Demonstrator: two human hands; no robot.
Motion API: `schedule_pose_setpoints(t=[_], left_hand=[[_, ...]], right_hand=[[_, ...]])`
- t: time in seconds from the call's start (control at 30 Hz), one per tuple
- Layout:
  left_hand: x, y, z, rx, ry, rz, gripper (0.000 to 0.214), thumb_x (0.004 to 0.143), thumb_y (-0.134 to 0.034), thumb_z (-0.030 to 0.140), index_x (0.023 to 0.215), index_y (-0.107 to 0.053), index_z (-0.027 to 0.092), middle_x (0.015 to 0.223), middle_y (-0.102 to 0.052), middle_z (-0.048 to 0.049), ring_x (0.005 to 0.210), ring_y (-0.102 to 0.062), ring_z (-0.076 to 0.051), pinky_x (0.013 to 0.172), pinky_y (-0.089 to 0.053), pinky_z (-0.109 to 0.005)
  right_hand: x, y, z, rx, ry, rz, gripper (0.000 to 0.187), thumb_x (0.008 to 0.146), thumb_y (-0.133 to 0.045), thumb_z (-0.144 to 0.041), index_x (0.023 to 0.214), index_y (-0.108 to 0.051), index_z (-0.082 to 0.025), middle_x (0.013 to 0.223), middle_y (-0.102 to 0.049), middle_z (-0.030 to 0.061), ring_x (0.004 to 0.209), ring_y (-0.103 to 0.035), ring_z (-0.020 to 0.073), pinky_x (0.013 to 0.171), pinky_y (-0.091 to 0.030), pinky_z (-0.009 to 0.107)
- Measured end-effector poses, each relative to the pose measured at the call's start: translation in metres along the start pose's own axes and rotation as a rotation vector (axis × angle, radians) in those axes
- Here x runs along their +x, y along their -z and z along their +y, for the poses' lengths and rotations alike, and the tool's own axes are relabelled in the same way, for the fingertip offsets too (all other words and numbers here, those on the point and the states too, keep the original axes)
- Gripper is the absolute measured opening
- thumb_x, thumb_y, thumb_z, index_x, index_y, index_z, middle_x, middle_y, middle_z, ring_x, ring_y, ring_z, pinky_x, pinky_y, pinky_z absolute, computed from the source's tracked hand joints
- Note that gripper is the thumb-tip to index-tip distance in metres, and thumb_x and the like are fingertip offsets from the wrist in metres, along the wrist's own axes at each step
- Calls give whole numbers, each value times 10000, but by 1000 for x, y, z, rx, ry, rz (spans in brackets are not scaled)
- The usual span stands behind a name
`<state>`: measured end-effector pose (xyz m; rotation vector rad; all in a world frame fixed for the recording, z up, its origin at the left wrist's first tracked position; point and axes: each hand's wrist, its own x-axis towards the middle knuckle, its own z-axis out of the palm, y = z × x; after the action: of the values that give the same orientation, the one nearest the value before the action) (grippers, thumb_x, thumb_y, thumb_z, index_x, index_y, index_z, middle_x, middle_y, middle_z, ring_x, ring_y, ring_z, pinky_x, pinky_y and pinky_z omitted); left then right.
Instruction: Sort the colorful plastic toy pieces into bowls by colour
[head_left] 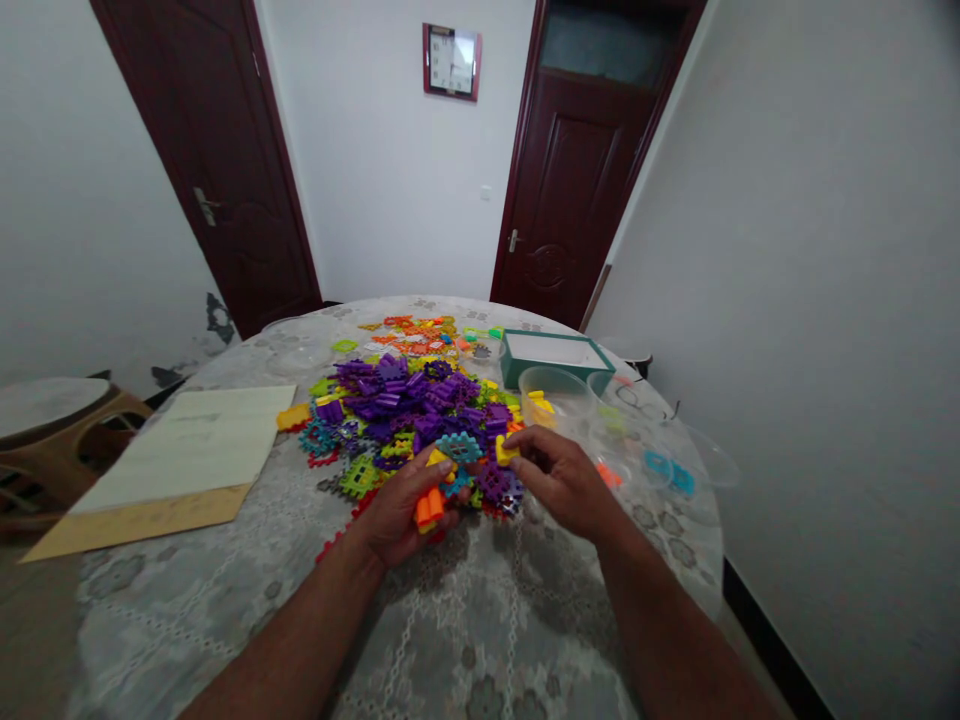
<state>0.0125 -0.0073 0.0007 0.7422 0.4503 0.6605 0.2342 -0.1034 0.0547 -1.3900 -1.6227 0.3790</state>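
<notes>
My left hand (401, 510) is closed around several plastic building pieces. An orange piece (430, 510) shows in its palm, a yellow piece (442, 464) sits under the thumb, and a teal gear (459, 447) sticks out at the fingertips. My right hand (559, 475) pinches a small yellow building piece (506, 452) between thumb and forefinger, a short way right of the left hand. Just beyond both hands rises a heap of toy pieces, mostly purple pieces (405, 395), with lime green gears (360, 476) along its near side.
Clear plastic tubs (559, 385) stand at right, one with yellow pieces inside. Behind them is a green-edged box (555, 350). Blue pieces (670, 472) lie farther right. Orange flat pieces (416, 335) spread at the back. Paper sheets (187, 450) cover the table's left side.
</notes>
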Motion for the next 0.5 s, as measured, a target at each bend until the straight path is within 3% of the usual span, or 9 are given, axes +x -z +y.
schedule_pose_setpoints(t=[0.07, 0.17, 0.27, 0.37, 0.5], left_hand=[[0, 2, 0, -1, 4, -7, 366, 870, -845, 266, 1152, -618, 207, 991, -727, -66, 746, -749, -180, 467, -534, -195], [-1, 2, 0, 0, 13, -12, 405, 862, -848, 262, 1194, -624, 210, 1042, -741, -85, 753, -749, -178, 468, -537, -197], [-2, 0, 2, 20, 27, -3, 429, 849, -856, 268, 1210, -632, 210, 1050, -748, -90, 745, -748, -175, 471, -539, -195], [-3, -2, 3, 41, 29, 4, 415, 841, -861, 270, 1190, -647, 204, 1066, -751, -98, 739, -745, -172, 477, -539, -193], [-5, -3, 2, 80, 31, 9, 393, 839, -866, 307, 1158, -658, 212, 1113, -741, -105, 755, -735, -172, 489, -546, -203]], right_hand=[[8, 16, 18, -27, -67, 131, 256, 958, -622, -337, 1139, -740, -199, 825, -684, 6, 689, -610, 152, 662, -492, 276], [18, 34, 47, -81, -161, 335, 439, 961, -565, -347, 1356, -679, -194, 1126, -763, 94, 740, -691, 168, 771, -564, 348], [22, 43, 64, -129, -197, 413, 505, 954, -506, -324, 1418, -652, -185, 1250, -758, 147, 749, -721, 187, 817, -588, 406], [19, 39, 60, -150, -180, 409, 438, 969, -491, -321, 1319, -708, -173, 1199, -774, 139, 769, -726, 198, 824, -591, 408], [11, 21, 34, -188, -11, 223, 313, 1006, -549, -318, 1228, -741, -208, 1176, -767, 105, 840, -720, 199, 845, -581, 378]])
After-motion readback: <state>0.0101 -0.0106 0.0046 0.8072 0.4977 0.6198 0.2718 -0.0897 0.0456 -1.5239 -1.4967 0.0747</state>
